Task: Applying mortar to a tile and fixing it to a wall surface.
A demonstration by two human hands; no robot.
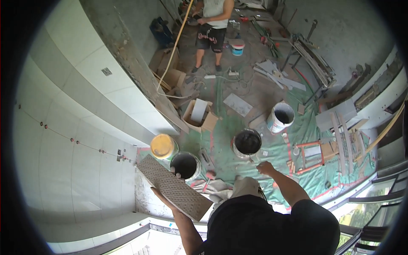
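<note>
My left hand (162, 198) grips a long rectangular tile (174, 187), tilted, with its ribbed, textured brown back facing up. The tile's far end reaches past a bucket of dark grey mix (185, 165). My right hand (266, 168) is out in front on the right, fingers curled closed; anything inside them is too small to make out. Just beyond it stands a second bucket of dark mix (247, 142), with a small handle-like piece at its near rim.
A yellow-lidded bucket (163, 146) stands against the tiled wall (91, 170). Farther off are a white bucket (281, 117), an open cardboard box (199, 115) and a loose flat panel (238, 104). Green sheeting (221, 153) covers the floor. Another person (211, 34) stands at the back.
</note>
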